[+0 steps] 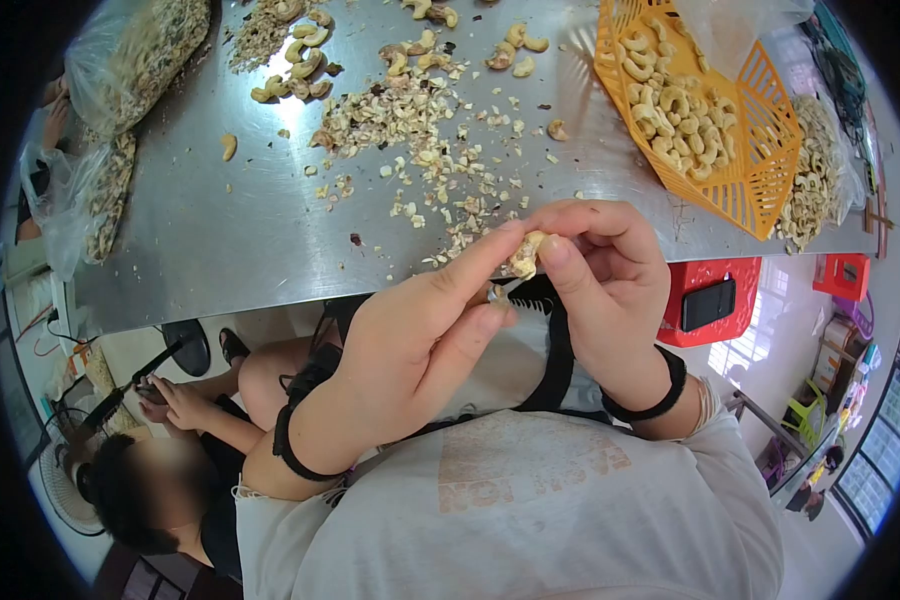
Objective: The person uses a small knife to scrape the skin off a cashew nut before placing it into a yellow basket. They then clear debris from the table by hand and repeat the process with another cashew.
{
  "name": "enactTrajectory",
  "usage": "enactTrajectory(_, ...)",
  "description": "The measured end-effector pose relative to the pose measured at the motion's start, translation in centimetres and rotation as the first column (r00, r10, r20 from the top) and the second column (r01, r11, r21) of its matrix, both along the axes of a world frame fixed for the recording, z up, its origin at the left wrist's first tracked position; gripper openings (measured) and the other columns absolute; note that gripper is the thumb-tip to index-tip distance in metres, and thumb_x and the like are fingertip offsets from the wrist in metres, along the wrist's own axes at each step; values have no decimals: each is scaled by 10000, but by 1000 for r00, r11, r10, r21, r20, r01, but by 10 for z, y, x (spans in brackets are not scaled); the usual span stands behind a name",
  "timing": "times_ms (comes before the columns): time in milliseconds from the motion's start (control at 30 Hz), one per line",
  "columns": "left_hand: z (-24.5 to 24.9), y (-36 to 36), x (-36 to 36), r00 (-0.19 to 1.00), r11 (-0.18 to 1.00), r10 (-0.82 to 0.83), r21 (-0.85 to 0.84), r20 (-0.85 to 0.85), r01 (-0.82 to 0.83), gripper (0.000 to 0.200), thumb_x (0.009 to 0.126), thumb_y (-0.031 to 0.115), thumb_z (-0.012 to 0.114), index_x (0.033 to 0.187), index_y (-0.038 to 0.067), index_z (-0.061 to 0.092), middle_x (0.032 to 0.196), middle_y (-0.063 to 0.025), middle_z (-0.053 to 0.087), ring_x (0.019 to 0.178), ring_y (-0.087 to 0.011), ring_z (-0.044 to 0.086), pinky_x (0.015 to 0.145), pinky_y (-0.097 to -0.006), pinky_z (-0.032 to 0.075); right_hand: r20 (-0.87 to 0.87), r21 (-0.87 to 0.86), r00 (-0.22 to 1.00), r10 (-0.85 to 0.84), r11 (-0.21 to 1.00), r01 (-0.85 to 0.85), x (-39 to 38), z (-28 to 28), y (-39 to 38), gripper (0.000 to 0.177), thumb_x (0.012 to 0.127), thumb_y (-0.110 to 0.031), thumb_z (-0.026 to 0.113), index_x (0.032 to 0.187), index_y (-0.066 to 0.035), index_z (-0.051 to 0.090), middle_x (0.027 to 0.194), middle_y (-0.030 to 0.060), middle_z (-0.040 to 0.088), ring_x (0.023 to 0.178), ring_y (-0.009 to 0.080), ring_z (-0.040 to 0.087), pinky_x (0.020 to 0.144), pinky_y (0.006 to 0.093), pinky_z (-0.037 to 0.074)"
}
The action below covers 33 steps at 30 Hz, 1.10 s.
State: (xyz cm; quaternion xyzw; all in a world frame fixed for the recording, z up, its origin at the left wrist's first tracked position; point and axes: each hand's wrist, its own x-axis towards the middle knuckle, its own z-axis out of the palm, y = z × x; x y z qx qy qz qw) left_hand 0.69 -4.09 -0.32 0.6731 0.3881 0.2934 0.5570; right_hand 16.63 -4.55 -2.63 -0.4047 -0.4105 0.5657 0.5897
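Note:
My right hand (608, 285) pinches a cashew nut (526, 256) between thumb and fingers, just past the table's near edge. The nut is pale yellow with rough patches. My left hand (415, 325) is closed against it, its index finger reaching to the nut. Between the left thumb and fingers shows a small metal tool (497, 293), perhaps a short blade; most of it is hidden. Beyond the hands, pale broken cashew bits (390, 120) lie scattered on the metal table (210, 235). Several whole cashews (305, 55) sit farther back.
An orange plastic basket (770, 165) with peeled cashews stands at the right, beside a bag of cashews (818, 170). Filled plastic bags (145, 70) lie at the left. A phone (708, 305) rests on a red stool (735, 270). Another person (160, 470) sits at the lower left.

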Motion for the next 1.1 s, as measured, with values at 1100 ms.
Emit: enactTrajectory(1100,-10,7,-1,997,995,5,103,82,-13,382,801,-21,430,1181,-31,393,990,-129,556,739,-136,565,636,-216,428,-4,-2,998,-70,998,70,-7,-1,2,164,781,-4,539,935,6,481,842,73,565,734,83,540,644,202,448)
